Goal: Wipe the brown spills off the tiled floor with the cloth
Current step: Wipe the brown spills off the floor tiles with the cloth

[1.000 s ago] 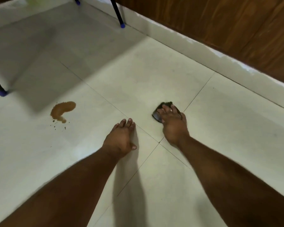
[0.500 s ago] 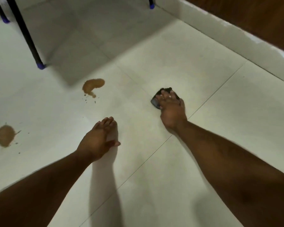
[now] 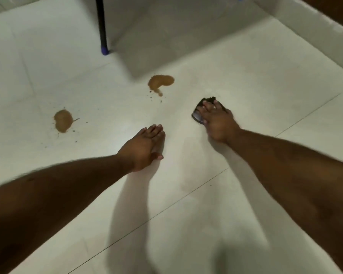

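Observation:
Two brown spills lie on the pale tiled floor [image 3: 246,80]: a comma-shaped spill [image 3: 160,82] in the middle and a rounder spill [image 3: 63,121] to the left, each with small splashes around it. My right hand [image 3: 216,120] presses flat on a small dark cloth [image 3: 198,113], to the right of and slightly nearer than the comma-shaped spill, not touching it. Most of the cloth is hidden under my fingers. My left hand [image 3: 145,148] rests flat on the floor with fingers together, holding nothing, nearer to me than both spills.
A black furniture leg [image 3: 101,26] with a blue foot [image 3: 105,51] stands on the floor at the top left, behind the spills. A white skirting [image 3: 313,30] and a brown wooden panel [image 3: 341,4] run along the upper right. A grey shadow covers the top-centre tiles.
The view has swung left, bringing the second spill fully into sight. My right hand has slid the cloth left, closer to the comma-shaped spill. My left hand has shifted left on the floor.

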